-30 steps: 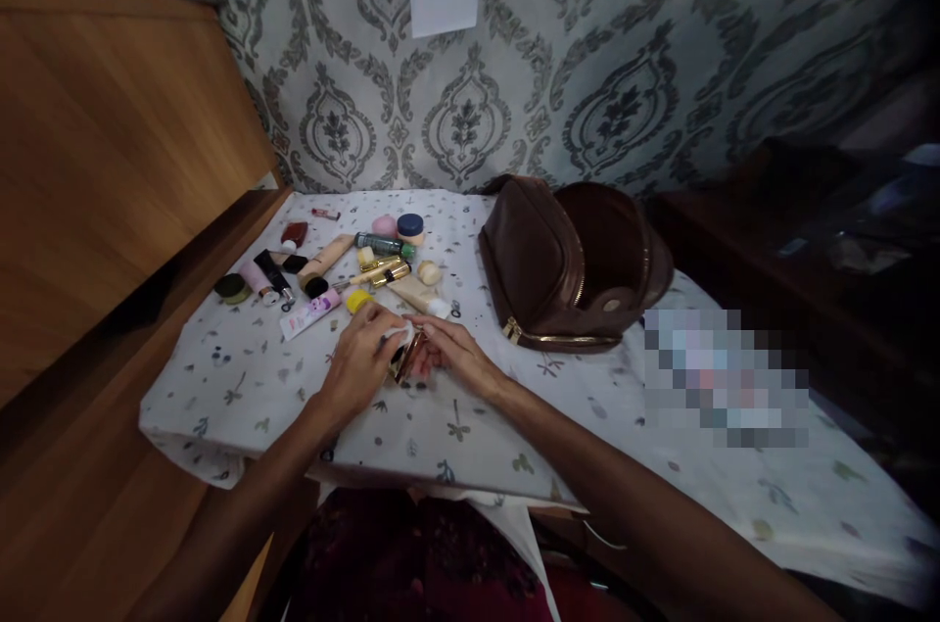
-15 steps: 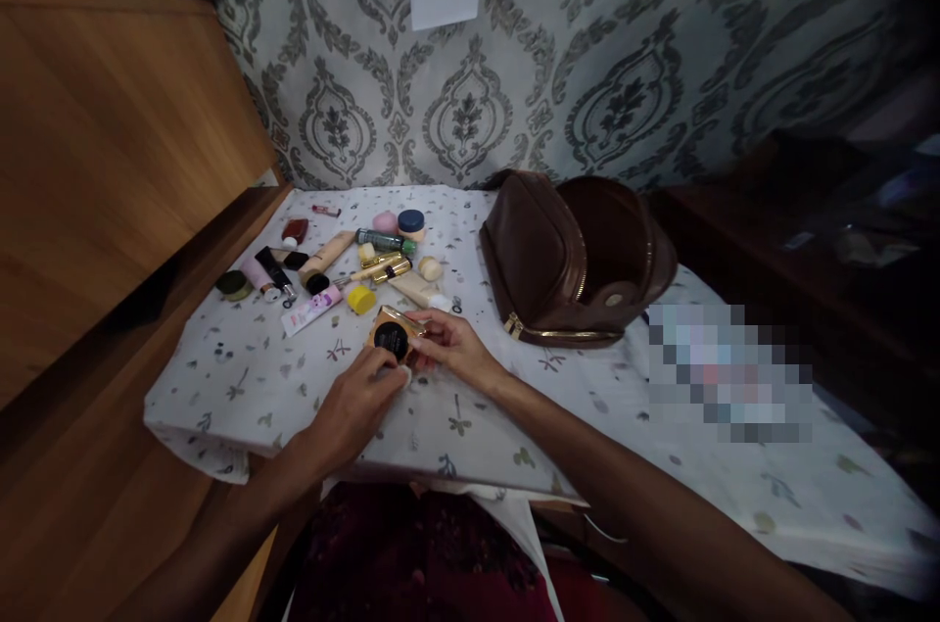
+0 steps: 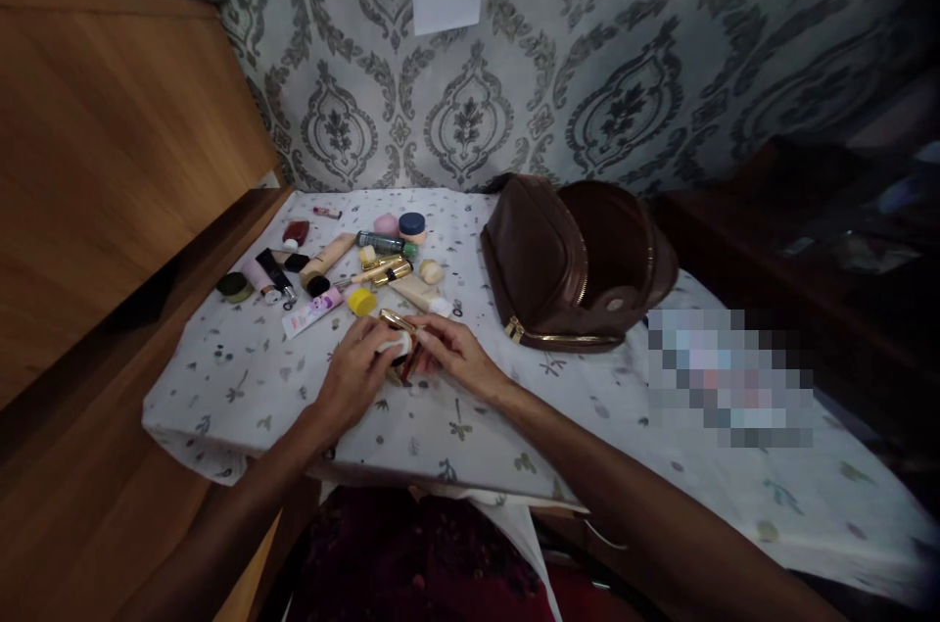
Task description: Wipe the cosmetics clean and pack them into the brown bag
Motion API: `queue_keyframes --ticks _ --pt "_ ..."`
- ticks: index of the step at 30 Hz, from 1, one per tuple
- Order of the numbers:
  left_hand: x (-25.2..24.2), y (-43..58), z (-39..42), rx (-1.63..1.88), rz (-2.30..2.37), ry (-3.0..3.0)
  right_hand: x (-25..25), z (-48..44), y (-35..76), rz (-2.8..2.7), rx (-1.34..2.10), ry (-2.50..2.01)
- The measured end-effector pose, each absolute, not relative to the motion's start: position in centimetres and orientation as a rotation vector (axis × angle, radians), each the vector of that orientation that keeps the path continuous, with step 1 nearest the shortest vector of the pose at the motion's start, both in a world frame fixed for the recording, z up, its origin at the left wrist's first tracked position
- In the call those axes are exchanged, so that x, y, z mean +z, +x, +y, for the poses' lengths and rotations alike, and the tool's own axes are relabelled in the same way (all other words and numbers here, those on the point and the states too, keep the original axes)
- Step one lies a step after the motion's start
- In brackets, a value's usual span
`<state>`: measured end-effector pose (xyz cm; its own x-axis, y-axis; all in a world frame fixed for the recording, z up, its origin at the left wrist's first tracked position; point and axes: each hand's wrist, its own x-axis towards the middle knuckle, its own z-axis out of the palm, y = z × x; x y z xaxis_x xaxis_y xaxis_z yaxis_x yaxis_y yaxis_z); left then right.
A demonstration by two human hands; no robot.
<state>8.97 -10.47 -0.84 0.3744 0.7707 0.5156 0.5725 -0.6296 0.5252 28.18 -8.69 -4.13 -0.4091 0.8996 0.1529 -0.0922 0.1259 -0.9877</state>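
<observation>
My right hand (image 3: 451,355) grips a small gold-edged compact (image 3: 401,333) just above the flowered white cloth (image 3: 242,377), holding it tilted. My left hand (image 3: 357,367) is closed on a small white pad (image 3: 395,344) and presses it against the compact's face. Both hands meet near the front middle of the table. The compact's dark inside is mostly hidden behind my fingers.
Several cosmetics lie behind my hands: a yellow cap (image 3: 360,302), a pink-and-white tube (image 3: 312,313), a beige tube (image 3: 327,259), a blue-lidded jar (image 3: 412,225). An open brown zip bag (image 3: 577,264) stands at the right. A wooden cabinet (image 3: 110,142) flanks the left.
My left hand drew back toward me with the pad, which bared the compact's dark round face, then came forward again and now covers it. The right hand kept hold of the compact.
</observation>
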Motion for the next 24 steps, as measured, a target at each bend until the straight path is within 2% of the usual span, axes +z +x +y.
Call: queue_keyframes --ticks 7,16,24 --pt "-0.8 7.4 -7.8 1.22 1.396 2.156 -4.1 -8.6 28.2 -1.526 1.416 -0.836" --pt "-0.3 10.9 -11.4 1.035 1.141 2.376 -4.1 -8.7 28.2 -1.533 1.391 -0.818" --pt "-1.5 6.4 -9.4 1.156 1.345 2.208 -4.4 -8.6 28.2 -1.535 1.395 -0.859"
